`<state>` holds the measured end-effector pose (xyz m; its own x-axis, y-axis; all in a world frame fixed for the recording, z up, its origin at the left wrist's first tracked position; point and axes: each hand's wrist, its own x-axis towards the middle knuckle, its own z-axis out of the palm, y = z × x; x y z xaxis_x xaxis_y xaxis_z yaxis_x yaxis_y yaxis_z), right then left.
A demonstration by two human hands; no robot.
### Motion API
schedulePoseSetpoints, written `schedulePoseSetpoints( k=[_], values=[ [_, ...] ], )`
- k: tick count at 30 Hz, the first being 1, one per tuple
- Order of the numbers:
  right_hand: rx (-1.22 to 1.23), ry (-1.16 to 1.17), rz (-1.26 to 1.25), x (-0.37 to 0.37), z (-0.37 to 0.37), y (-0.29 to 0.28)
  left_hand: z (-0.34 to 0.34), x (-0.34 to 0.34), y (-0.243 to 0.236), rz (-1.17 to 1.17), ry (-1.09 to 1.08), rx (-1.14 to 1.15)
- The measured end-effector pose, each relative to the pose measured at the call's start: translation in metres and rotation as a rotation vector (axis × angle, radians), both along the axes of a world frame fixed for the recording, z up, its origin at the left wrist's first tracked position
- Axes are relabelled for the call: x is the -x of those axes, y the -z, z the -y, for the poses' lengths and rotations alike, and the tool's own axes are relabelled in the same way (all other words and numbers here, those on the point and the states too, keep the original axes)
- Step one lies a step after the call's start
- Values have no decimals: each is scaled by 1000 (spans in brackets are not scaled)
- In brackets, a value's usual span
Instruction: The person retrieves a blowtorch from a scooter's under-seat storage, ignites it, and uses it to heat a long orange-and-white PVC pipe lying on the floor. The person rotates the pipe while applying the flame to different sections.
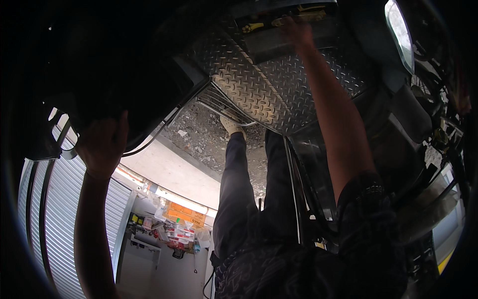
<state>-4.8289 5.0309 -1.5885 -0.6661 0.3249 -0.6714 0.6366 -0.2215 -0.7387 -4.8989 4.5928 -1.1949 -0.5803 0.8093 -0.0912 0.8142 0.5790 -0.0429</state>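
My left hand [102, 142] is closed on the lower edge of a large black panel [181, 74] at the left of the head view. My right hand [294, 32] reaches up into a dark recessed compartment [284, 50] at the top, its fingers curled at a long yellowish item [276, 22]; what exactly they hold is too dark to make out. Another yellow tool-like item [254, 26] lies beside it. The compartment sits at silver diamond-plate flooring [249, 94] of a vehicle.
My yellow perforated shoe [230, 122] is by a metal step [214, 102], above gravelly ground [186, 147]. A pale concrete ledge [159, 169], a ribbed shutter [92, 214] and a cluttered shop counter [174, 231] are behind. Black bars and a small window [398, 30] line the right side.
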Motion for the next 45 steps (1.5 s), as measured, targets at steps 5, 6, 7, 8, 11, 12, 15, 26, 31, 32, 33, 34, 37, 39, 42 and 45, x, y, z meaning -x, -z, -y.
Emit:
schedulePoseSetpoints(
  k=[5, 6, 7, 8, 11, 12, 15, 26, 31, 32, 33, 34, 37, 39, 42, 45],
  values=[
    [369, 454, 71, 95, -13, 22, 0, 1, 0, -9, 0, 11],
    [302, 512, 38, 106, -12, 18, 0, 1, 0, -6, 0, 13],
    [239, 440, 65, 117, -14, 13, 0, 1, 0, -4, 1, 3],
    [177, 365, 93, 124, -18, 7, 0, 1, -1, -11, 17, 15],
    [-11, 151, 128, 125, -27, -1, 0, -1, -3, -5, 21, 26],
    [-78, 86, 128, 125, -34, 1, 0, -2, -4, 17, -13, 35],
    [119, 82, -35, 139, -51, 18, -1, -3, -5, 30, -41, 71],
    [-705, -367, -69, 102, -15, 7, -2, -3, -4, 59, -42, 24],
    [-1260, -822, -258, 61, 31, -16, -2, -4, -5, 59, -69, 80],
    [-1266, -869, -192, 59, 34, -16, -3, -4, -5, 53, -57, 57],
    [-1270, -914, -125, 58, 36, -16, -3, -4, -5, 51, -60, 65],
    [-1270, -961, -58, 57, 36, -16, -3, -4, -5, 51, -64, 75],
    [-1207, -1019, -37, 50, 28, -15, -4, -4, -5, 23, -44, 80],
    [-1220, -987, -170, 43, 20, -16, -3, -4, -5, 33, -57, 60],
    [-1313, -892, -444, 26, 9, -16, -3, -4, -4, 64, -77, 7],
    [-1307, -967, -289, 14, 3, -10, -3, -4, -3, 70, -86, -21]
  ],
)
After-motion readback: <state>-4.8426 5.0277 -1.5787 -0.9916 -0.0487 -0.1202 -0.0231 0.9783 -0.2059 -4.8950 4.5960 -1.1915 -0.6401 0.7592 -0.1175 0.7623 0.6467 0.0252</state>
